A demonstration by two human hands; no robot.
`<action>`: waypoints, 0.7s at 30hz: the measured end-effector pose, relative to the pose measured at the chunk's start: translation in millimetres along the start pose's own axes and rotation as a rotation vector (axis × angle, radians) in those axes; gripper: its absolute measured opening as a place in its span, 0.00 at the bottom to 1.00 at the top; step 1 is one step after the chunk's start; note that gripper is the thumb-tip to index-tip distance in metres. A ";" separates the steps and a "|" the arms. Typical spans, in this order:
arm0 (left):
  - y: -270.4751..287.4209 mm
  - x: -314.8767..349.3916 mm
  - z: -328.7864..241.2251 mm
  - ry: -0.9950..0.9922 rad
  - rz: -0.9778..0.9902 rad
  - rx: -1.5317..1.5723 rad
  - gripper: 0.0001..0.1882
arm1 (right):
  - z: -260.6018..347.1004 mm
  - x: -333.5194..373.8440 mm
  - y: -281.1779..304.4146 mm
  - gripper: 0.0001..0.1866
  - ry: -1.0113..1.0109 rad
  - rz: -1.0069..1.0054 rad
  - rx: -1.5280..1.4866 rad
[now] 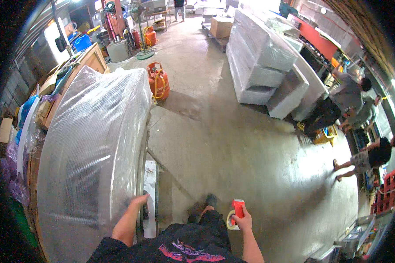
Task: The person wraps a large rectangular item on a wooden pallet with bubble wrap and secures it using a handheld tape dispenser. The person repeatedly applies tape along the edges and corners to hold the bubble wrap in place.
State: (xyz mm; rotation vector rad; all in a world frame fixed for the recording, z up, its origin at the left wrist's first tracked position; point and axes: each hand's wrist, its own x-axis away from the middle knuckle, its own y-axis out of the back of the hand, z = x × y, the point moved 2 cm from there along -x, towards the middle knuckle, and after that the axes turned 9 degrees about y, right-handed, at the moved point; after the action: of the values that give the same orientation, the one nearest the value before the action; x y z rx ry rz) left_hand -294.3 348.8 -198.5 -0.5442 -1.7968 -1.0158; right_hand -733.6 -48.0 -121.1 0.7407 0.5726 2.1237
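Red tape dispenser (238, 204), its roll (229, 220) partly behind the right hand (245, 220).

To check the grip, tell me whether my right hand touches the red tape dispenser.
Touching: the head view shows the right hand gripping the red tape dispenser.

The fingers of the left hand (139, 200) are too blurred beside the wrapped bundle (94, 140) to show any touch. The right hand (245, 220) hides part of the tape roll (228, 220), and the view's top edge beheads a distant person (179, 9)
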 end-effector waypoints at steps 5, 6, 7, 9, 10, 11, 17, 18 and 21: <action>47.0 -95.3 -122.0 -0.153 -0.262 -0.187 0.47 | 29.5 -129.2 -26.9 0.49 0.075 0.062 -0.144; 60.2 -109.5 -158.2 -0.157 -0.253 -0.123 0.48 | 40.9 -159.7 -32.9 0.49 0.104 0.054 -0.058; 72.8 -119.2 -196.4 -0.163 -0.244 -0.061 0.48 | 53.4 -192.8 -32.4 0.49 0.099 0.048 0.032; 99.1 -122.7 -267.4 -0.160 -0.221 0.046 0.50 | 92.8 -265.8 -29.5 0.47 0.219 0.048 0.051; 112.3 -117.5 -299.1 -0.179 -0.251 0.079 0.50 | 117.3 -297.9 -33.9 0.46 0.252 0.052 0.051; 124.2 -111.7 -335.4 -0.196 -0.273 0.108 0.49 | 146.1 -330.8 -40.2 0.45 0.274 0.051 0.053; 145.0 -100.8 -481.0 -0.089 -0.186 0.098 0.46 | 335.5 -512.1 -59.6 0.48 0.493 0.199 0.126; 144.0 -103.5 -489.6 -0.120 -0.165 0.084 0.45 | 364.0 -539.2 -69.7 0.47 0.556 0.240 0.136; 135.0 -111.9 -501.0 -0.128 -0.056 -0.093 0.42 | 430.4 -611.9 -113.1 0.47 0.700 0.295 0.111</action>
State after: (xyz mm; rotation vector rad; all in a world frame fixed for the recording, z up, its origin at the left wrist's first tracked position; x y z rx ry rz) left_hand 116.4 15.7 -151.4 -0.6310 -1.8937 -1.1290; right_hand -71.5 -410.2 -67.9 0.1119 1.0003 2.6434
